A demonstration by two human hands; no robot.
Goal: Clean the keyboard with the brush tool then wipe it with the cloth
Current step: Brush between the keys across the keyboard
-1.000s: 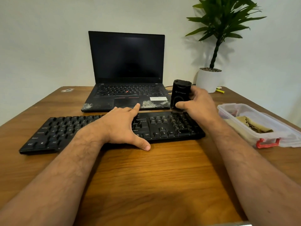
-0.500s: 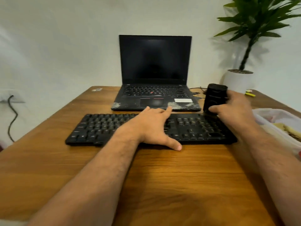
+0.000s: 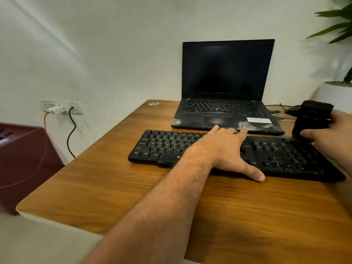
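Note:
A black keyboard (image 3: 163,147) lies across the wooden table (image 3: 247,216). My left hand (image 3: 226,151) rests flat on the keyboard's middle, fingers spread, thumb on the table in front of it. At the right edge of the view my right hand (image 3: 329,134) grips a chunky black brush tool (image 3: 312,117), held upright with its lower end at the keyboard's far right corner. The cloth is out of view.
An open black laptop (image 3: 226,77) with a dark screen stands just behind the keyboard. A potted plant (image 3: 337,92) in a white pot is at the back right. Left of the table are a maroon cabinet (image 3: 24,161) and a wall socket (image 3: 61,107) with cables.
The view has swung left, so the plastic box with the cloth has left the frame and the wall socket and cabinet appear. Both hands keep their places on the keyboard and the brush tool.

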